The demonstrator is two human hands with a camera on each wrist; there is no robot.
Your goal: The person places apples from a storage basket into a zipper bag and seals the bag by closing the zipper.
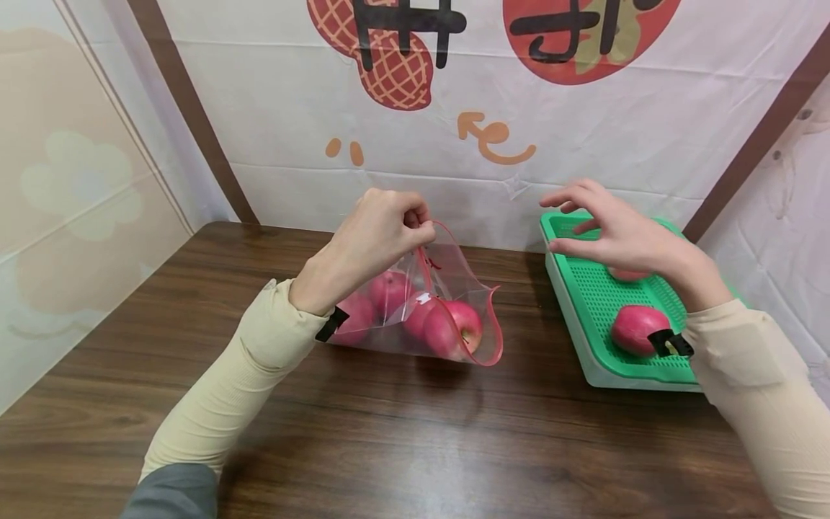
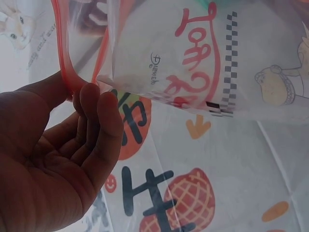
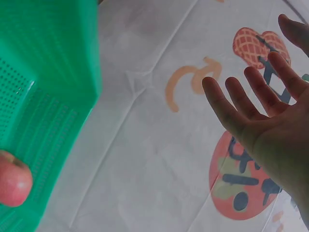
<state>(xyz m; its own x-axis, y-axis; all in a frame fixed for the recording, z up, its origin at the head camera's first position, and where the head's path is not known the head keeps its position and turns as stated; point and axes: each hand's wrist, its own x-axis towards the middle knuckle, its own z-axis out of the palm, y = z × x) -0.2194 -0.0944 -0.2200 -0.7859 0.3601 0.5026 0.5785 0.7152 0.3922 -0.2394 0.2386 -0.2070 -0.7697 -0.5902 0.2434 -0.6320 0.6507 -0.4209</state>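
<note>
My left hand (image 1: 382, 234) pinches the red-edged rim of a clear zip bag (image 1: 447, 263). Several red apples (image 1: 389, 292) lie inside the bag, which rests on the table with its mouth gaping to the right. In the left wrist view, thumb and fingers meet at the red rim, and the bag's side (image 2: 203, 58) shows printed lettering. My right hand (image 1: 622, 231) hovers above the green basket (image 1: 583, 303), fingers spread and holding nothing. An apple (image 1: 638, 329) sits in the basket's near part, and another (image 1: 627, 274) is partly hidden under the hand.
The basket stands in a white outer tray (image 1: 577, 339) on the right of the brown wooden table (image 1: 402, 440). A printed white cloth (image 1: 272, 108) hangs behind the table, with more cloth at both sides.
</note>
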